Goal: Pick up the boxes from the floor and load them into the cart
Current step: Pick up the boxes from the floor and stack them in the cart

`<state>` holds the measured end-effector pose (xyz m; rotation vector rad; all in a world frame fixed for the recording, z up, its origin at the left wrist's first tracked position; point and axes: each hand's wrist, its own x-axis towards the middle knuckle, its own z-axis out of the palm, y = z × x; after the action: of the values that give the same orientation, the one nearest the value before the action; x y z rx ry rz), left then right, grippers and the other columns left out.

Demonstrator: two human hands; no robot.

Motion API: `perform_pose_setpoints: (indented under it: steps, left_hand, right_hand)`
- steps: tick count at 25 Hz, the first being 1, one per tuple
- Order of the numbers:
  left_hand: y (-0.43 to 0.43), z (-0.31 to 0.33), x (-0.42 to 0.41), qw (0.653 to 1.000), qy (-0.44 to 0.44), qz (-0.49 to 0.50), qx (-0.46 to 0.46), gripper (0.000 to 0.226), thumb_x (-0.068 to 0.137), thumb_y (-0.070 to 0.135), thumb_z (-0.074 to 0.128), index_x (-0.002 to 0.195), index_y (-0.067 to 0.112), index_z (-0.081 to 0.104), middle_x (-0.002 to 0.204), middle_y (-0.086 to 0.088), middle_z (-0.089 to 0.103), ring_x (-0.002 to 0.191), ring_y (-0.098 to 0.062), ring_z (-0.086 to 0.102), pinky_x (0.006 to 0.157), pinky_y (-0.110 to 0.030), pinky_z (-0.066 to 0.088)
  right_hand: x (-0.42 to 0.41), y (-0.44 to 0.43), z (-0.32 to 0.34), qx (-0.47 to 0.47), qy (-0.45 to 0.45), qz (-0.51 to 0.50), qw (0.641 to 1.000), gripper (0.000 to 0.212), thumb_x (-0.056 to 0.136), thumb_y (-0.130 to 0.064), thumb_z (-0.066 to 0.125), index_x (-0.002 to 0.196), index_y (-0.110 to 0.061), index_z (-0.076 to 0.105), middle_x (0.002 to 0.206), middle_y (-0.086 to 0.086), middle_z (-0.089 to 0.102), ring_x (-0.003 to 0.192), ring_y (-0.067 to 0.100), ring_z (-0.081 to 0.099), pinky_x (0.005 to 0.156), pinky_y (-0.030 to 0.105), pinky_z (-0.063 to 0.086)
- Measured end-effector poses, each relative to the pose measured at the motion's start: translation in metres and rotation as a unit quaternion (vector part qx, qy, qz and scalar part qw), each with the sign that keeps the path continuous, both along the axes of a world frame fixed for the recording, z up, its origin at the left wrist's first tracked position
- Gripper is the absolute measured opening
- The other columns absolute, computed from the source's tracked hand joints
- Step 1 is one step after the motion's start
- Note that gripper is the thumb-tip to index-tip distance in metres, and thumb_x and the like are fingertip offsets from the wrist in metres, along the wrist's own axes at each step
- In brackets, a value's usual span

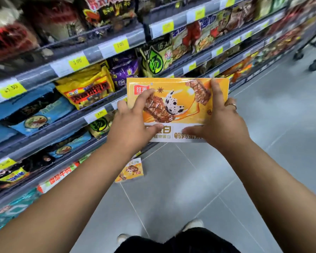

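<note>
You hold a flat orange-and-white cardboard box [186, 112] above the grey tiled floor [263, 143], your left hand [133, 128] and right hand [221, 125] gripping its side edges, fingers curled over its face. A second, matching orange box [130, 170] lies on the floor beside the shelf base.

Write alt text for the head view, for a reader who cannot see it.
The left hand and right hand hold an orange snack box up in front of stocked shop shelves. A second box of the same design lies on the grey tiled floor below, by the foot of the shelves. Cart wheels show at the top right.
</note>
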<state>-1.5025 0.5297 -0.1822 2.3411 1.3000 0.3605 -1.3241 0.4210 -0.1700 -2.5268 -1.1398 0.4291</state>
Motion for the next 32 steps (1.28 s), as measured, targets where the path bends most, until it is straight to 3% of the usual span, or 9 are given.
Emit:
perform_pose_setpoints:
  steps: [5,11,17,24,32]
  left_hand:
    - [-0.032,0.036,0.127,0.998,-0.048,-0.052,-0.001,0.094,0.074,0.056,0.073,0.142,0.058,0.008,0.114,-0.008,0.034,0.105,-0.035,0.052,0.096,-0.039,0.045]
    - [-0.034,0.069,0.240,0.993,-0.051,-0.099,0.027,0.095,0.072,0.058,0.073,0.142,0.059,0.009,0.117,-0.008,0.036,0.105,-0.035,0.052,0.091,-0.036,0.043]
    - [0.002,0.068,0.375,0.983,-0.069,-0.171,0.014,0.094,0.070,0.056,0.076,0.141,0.058,0.014,0.112,-0.008,0.035,0.105,-0.037,0.051,0.091,-0.038,0.043]
    - [0.061,0.079,0.550,0.963,-0.061,-0.261,0.026,0.096,0.072,0.062,0.070,0.143,0.059,0.006,0.110,-0.006,0.033,0.100,-0.035,0.052,0.086,-0.040,0.045]
    - [0.078,0.082,0.729,0.939,-0.062,-0.337,0.020,0.094,0.071,0.063,0.069,0.141,0.061,0.006,0.113,-0.008,0.035,0.098,-0.038,0.054,0.091,-0.043,0.047]
  right_hand:
    - [0.115,-0.051,0.045,0.016,-0.038,-0.052,0.998,0.137,0.052,-0.063,0.084,0.146,-0.048,-0.015,0.141,0.021,0.031,0.107,0.043,0.056,0.079,0.044,0.049]
    - [0.209,-0.075,0.072,0.028,-0.035,-0.095,0.994,0.135,0.054,-0.060,0.085,0.145,-0.050,-0.013,0.135,0.017,0.033,0.101,0.041,0.059,0.081,0.041,0.047]
    - [0.317,-0.064,0.074,0.020,-0.025,-0.165,0.986,0.133,0.054,-0.057,0.085,0.142,-0.054,-0.014,0.133,0.013,0.032,0.099,0.039,0.060,0.076,0.036,0.044]
    - [0.454,-0.024,0.091,0.009,-0.049,-0.256,0.965,0.134,0.055,-0.056,0.086,0.144,-0.051,-0.014,0.129,0.012,0.034,0.097,0.038,0.060,0.070,0.034,0.035]
    - [0.606,-0.022,0.088,0.012,-0.059,-0.321,0.945,0.133,0.055,-0.058,0.085,0.145,-0.048,-0.013,0.131,0.015,0.034,0.100,0.039,0.059,0.078,0.039,0.046]
